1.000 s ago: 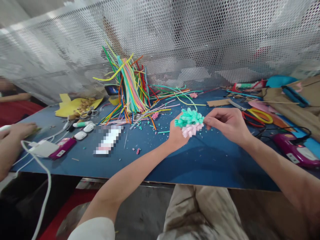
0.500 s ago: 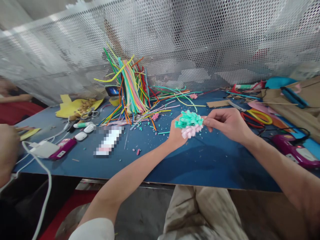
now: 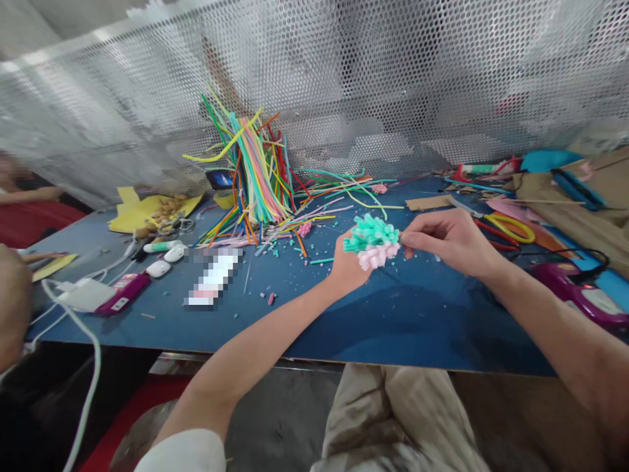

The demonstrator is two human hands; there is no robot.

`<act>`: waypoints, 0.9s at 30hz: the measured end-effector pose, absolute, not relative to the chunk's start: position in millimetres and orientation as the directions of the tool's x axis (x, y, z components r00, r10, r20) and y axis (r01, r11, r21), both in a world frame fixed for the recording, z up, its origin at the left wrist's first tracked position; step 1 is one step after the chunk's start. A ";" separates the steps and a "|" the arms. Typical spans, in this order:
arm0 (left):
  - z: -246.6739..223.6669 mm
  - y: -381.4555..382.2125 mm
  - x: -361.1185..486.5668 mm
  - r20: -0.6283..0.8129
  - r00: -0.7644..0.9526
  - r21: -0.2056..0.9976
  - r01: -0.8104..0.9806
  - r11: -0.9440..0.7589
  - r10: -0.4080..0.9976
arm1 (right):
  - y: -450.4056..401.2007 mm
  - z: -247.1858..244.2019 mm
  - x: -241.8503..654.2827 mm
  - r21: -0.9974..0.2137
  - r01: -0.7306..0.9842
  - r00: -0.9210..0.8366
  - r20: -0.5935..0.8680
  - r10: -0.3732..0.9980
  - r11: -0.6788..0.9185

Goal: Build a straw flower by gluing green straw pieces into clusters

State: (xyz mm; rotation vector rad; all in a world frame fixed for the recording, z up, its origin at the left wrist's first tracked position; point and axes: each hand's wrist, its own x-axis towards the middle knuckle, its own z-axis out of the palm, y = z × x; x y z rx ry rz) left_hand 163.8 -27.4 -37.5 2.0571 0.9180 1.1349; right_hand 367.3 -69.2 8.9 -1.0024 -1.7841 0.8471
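Note:
A fluffy cluster of short teal and pale pink pipe-cleaner pieces (image 3: 372, 237) is held above the blue table (image 3: 393, 334). My left hand (image 3: 346, 265) is closed round its left and lower side, its fingers mostly hidden behind the cluster. At the cluster's right edge, the thumb and fingertips of my right hand (image 3: 437, 237) are pinched together; what they hold is too small to make out. Small teal and pink clippings (image 3: 272, 299) lie scattered on the table left of my left hand.
Behind stands a bundle of coloured pipe cleaners (image 3: 260, 170) against a perforated metal screen (image 3: 393, 85). Scissors (image 3: 511, 227) and a purple power strip (image 3: 580, 295) lie right. A pixelated phone (image 3: 215, 278), cables and another person's arm (image 3: 12, 301) are left.
The cluster has turned slightly between my hands, and my right hand has shifted a little to the right. At far left, the other person's arm has moved slightly.

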 end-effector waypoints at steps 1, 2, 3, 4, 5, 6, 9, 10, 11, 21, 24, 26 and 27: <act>-36.6 -27.9 163.6 0.472 0.392 0.733 0.323 -0.598 0.790 | -69.2 8.4 366.7 -0.862 0.274 -0.263 0.360 0.895 0.427; -35.5 -28.5 163.4 0.496 0.394 0.693 0.357 -0.626 0.774 | -69.1 7.5 365.9 -0.866 0.271 -0.249 0.358 0.900 0.419; -34.2 -29.1 163.2 0.522 0.400 0.653 0.380 -0.655 0.753 | -68.9 6.3 364.9 -0.869 0.266 -0.234 0.362 0.903 0.417; -32.8 -29.7 163.0 0.549 0.407 0.617 0.391 -0.683 0.730 | -68.8 4.8 363.7 -0.871 0.256 -0.217 0.371 0.903 0.420; -31.4 -30.3 162.9 0.575 0.410 0.588 0.395 -0.706 0.708 | -68.7 3.1 362.5 -0.872 0.241 -0.197 0.386 0.901 0.426; -30.2 -30.7 163.0 0.594 0.410 0.568 0.396 -0.722 0.692 | -68.6 1.5 361.4 -0.872 0.224 -0.175 0.403 0.898 0.435; -29.3 -30.8 164.5 0.615 0.407 0.567 0.368 -0.737 0.675 | -68.9 -1.7 358.6 -0.867 0.187 -0.140 0.443 0.886 0.462; -30.4 -30.1 165.4 0.612 0.407 0.585 0.345 -0.734 0.679 | -69.1 -2.0 358.1 -0.864 0.188 -0.141 0.447 0.883 0.467; -32.4 -29.1 166.4 0.606 0.404 0.610 0.317 -0.726 0.686 | -69.3 -2.0 357.7 -0.860 0.195 -0.145 0.449 0.882 0.471; -61.8 -12.7 167.7 0.644 0.349 0.716 0.039 -0.697 0.681 | -59.7 -3.3 367.2 -0.914 0.157 -0.261 0.328 0.908 0.375; -58.7 -13.1 167.1 0.663 0.356 0.681 0.076 -0.728 0.658 | -56.5 -5.7 371.4 -0.945 0.131 -0.287 0.254 0.924 0.301; -55.6 -14.8 166.4 0.673 0.358 0.657 0.114 -0.745 0.647 | -56.7 -5.8 372.0 -0.954 0.114 -0.289 0.235 0.928 0.277; -54.3 -15.8 166.0 0.679 0.362 0.640 0.136 -0.757 0.639 | -57.5 -5.3 371.8 -0.956 0.104 -0.291 0.236 0.927 0.276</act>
